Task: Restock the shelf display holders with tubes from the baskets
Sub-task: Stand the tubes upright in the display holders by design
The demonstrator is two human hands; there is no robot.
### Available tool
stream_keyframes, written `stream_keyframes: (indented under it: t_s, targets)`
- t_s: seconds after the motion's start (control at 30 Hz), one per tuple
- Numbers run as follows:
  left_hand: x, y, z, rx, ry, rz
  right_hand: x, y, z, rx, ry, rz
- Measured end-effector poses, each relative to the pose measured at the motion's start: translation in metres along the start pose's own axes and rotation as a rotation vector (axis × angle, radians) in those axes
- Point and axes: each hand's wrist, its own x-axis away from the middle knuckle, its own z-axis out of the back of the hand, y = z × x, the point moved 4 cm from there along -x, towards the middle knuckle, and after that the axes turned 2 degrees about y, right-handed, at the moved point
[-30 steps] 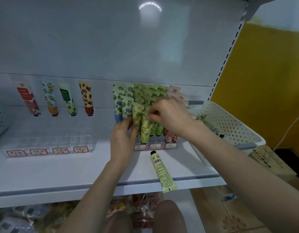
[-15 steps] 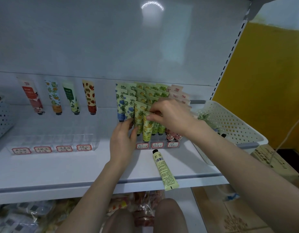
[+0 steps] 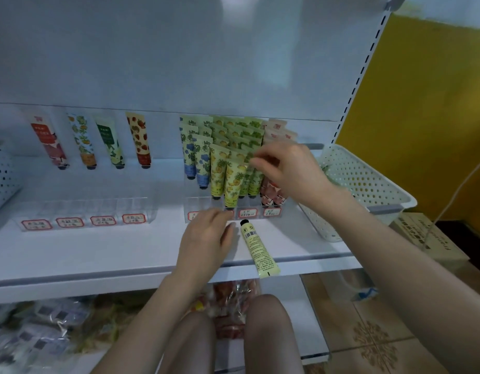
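Note:
A clear display holder (image 3: 206,203) on the white shelf (image 3: 85,255) carries rows of blue, yellow, green and pink tubes. My right hand (image 3: 287,171) pinches the top corner of the front yellow pineapple tube (image 3: 233,184), which stands upright in the holder's front slot. My left hand (image 3: 206,238) is low over the shelf with relaxed fingers, just left of a loose pale yellow tube (image 3: 257,247) lying flat with its black cap toward the holder. A white perforated basket (image 3: 368,182) sits to the right.
A second clear holder (image 3: 85,211) on the left has bare front slots, with single tubes (image 3: 85,141) standing at its back. Another basket's edge (image 3: 1,179) shows at far left. Packaged goods lie on the lower shelf, and my knees are below.
My left hand came off the tubes in the holder and dropped to the shelf beside the loose tube. My right hand stayed at the yellow tube's top.

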Motion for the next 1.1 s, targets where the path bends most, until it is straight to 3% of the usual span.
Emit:
stream_keyframes:
  t_s: [0.07,0.2,0.33,0.43,0.53,0.8,1.1]
  targets:
    - [0.012,0.005,-0.001,-0.017,-0.038,-0.049,0.016,0.004,0.003,-0.027,-0.050,-0.022]
    - [0.032,0.003,0.002,-0.105,-0.089,-0.107,0.071,0.010,-0.019,-0.062,-0.397,-0.022]
    - [0.038,-0.012,0.000,-0.340,-0.287,-0.017,0.114,0.015,-0.050,-0.045,-0.545,0.016]
    - [0.041,-0.015,-0.004,-0.413,-0.366,0.038,0.121,0.011,-0.063,0.015,-0.476,0.081]
    - [0.042,-0.015,-0.004,-0.385,-0.356,0.047,0.120,0.008,-0.066,0.036,-0.255,0.130]
    - [0.042,-0.016,-0.005,-0.389,-0.332,0.034,0.070,0.028,-0.022,-0.541,-0.054,-0.434]
    - [0.042,-0.017,-0.005,-0.378,-0.350,0.060,0.058,0.038,-0.013,-0.494,-0.054,-0.454]
